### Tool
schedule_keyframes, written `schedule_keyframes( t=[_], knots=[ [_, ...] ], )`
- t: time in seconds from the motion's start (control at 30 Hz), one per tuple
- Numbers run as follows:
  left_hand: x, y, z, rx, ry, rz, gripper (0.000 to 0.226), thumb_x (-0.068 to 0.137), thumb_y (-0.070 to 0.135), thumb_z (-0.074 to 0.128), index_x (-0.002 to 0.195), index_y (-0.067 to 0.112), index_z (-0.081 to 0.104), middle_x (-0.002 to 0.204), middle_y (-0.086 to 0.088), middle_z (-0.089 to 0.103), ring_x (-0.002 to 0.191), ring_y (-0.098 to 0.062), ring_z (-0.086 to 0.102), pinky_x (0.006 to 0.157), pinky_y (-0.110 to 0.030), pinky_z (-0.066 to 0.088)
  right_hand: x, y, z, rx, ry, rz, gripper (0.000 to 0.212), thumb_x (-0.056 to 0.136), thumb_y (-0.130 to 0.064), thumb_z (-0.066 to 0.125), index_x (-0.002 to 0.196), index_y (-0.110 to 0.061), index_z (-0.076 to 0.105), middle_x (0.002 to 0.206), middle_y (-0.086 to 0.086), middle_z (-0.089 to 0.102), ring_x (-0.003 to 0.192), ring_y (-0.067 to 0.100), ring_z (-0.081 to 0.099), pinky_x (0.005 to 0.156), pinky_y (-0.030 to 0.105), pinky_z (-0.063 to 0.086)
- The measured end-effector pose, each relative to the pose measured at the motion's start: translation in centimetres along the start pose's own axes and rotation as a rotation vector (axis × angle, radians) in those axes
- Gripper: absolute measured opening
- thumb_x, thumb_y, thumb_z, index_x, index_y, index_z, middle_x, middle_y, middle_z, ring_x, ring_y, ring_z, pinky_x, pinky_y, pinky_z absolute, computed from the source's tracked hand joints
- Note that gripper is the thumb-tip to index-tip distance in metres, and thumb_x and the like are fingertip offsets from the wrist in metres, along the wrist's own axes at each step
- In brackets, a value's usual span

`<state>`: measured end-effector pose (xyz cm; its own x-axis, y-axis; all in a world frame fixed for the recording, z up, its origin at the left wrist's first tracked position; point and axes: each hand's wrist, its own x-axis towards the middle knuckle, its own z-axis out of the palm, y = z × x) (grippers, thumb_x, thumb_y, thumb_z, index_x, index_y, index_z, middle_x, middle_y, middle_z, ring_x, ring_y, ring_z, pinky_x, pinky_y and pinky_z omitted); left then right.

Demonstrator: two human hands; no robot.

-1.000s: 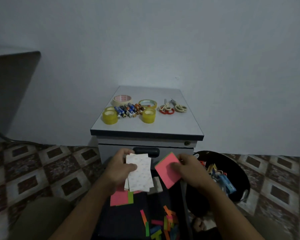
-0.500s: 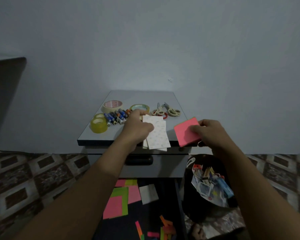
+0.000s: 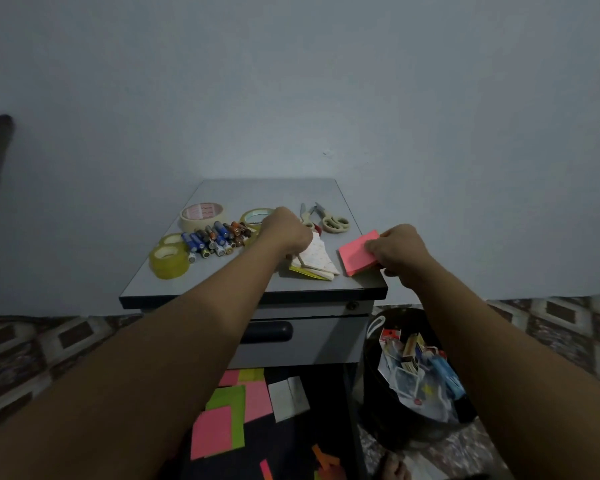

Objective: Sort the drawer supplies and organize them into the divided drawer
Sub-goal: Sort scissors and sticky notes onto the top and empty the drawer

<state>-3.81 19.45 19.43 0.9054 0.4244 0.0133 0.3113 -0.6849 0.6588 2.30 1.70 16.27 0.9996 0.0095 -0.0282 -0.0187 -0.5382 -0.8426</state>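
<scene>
1. Table [image 3: 267, 192]: it is the grey top of a small cabinet. The sorted things lie here in groups.
2. Drawer [image 3: 323, 393]: it is pulled out low in front of the cabinet. Loose paper notes [image 3: 212, 431] in pink and green lie flat in it. I cannot see any dividers from here.
3. Black bin [image 3: 388, 420]: it stands on the floor just right of the drawer, with small boxes and bits inside.
4. Left hand [image 3: 284, 230]: its fingers curl over a white note stack [image 3: 317, 258], which sits on the table near the front edge.
5. Right hand [image 3: 395, 251]: it pinches the right side of a pink note pad [image 3: 355, 254]. The pad seems to lie on the table at the front right corner, just beside the white stack.
6. Tape rolls [image 3: 168, 259]: they sit on the left part of the table, around the batteries.
7. Scissors [image 3: 329, 220]: two pairs lie behind the two pads.
8. Batteries [image 3: 215, 239]: they lie side by side in a row between the tape rolls.
9. Step: I think this is the sorting part. Paper pads are getting their own spot on the table, next to the other groups.
10. Next: both hands need to let go gently, so the pads stay flat and away from the edge. Then they can reach down for the loose notes.
</scene>
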Motion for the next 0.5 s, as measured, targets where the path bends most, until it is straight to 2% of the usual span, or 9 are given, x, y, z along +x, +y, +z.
schedule_keyframes(
  t=[0.07, 0.23, 0.3, 0.4, 0.5],
  knots=[
    [0.1, 0.5, -0.1, 0.139, -0.027, 0.006, 0.014, 0.088, 0.009, 0.063, 0.099, 0.000, 0.060, 0.075, -0.008, 0.054, 0.063, -0.017, 0.051, 0.047, -0.025, 0.036, 0.4, 0.2, 0.3, -0.034, 0.024, 0.006, 0.029, 0.088, -0.017, 0.064, 0.109, 0.003, 0.062, 0.099, 0.019, 0.066, 0.070, 0.022, 0.054, 0.057, 0.032, 0.045],
    [0.5, 1.2, 0.1, 0.330, -0.008, 0.082, 0.017, 0.084, 0.004, 0.059, 0.098, 0.005, 0.049, 0.077, -0.006, 0.050, 0.069, -0.018, 0.050, 0.050, -0.026, 0.039, 1.0, 0.6, 0.7, -0.068, 0.032, 0.037, 0.027, 0.084, -0.019, 0.070, 0.098, 0.003, 0.063, 0.086, 0.013, 0.061, 0.067, 0.022, 0.051, 0.052, 0.028, 0.039],
    [0.6, 1.2, 0.3, 0.361, 0.012, 0.108, 0.021, 0.085, 0.004, 0.059, 0.103, 0.007, 0.048, 0.085, -0.007, 0.050, 0.072, -0.019, 0.049, 0.051, -0.026, 0.038, 1.1, 0.8, 0.9, -0.087, 0.028, 0.035, 0.028, 0.083, -0.022, 0.071, 0.095, 0.002, 0.063, 0.084, 0.012, 0.061, 0.067, 0.022, 0.052, 0.051, 0.028, 0.040],
    [0.6, 1.1, 0.6, 0.398, 0.030, 0.128, 0.035, 0.086, 0.006, 0.062, 0.120, 0.005, 0.051, 0.103, -0.012, 0.053, 0.085, -0.024, 0.051, 0.064, -0.030, 0.044, 1.1, 0.9, 1.1, -0.126, 0.033, 0.022, 0.028, 0.081, -0.026, 0.074, 0.091, -0.002, 0.062, 0.085, 0.011, 0.062, 0.071, 0.022, 0.056, 0.053, 0.028, 0.042],
    [0.8, 0.7, 0.6, 0.393, 0.023, 0.140, 0.038, 0.087, 0.010, 0.062, 0.123, 0.004, 0.051, 0.113, -0.015, 0.058, 0.089, -0.025, 0.053, 0.068, -0.031, 0.046, 1.2, 0.9, 1.2, -0.150, 0.041, 0.010, 0.029, 0.079, -0.029, 0.074, 0.088, -0.004, 0.061, 0.083, 0.010, 0.061, 0.069, 0.022, 0.055, 0.050, 0.026, 0.038]
  ],
)
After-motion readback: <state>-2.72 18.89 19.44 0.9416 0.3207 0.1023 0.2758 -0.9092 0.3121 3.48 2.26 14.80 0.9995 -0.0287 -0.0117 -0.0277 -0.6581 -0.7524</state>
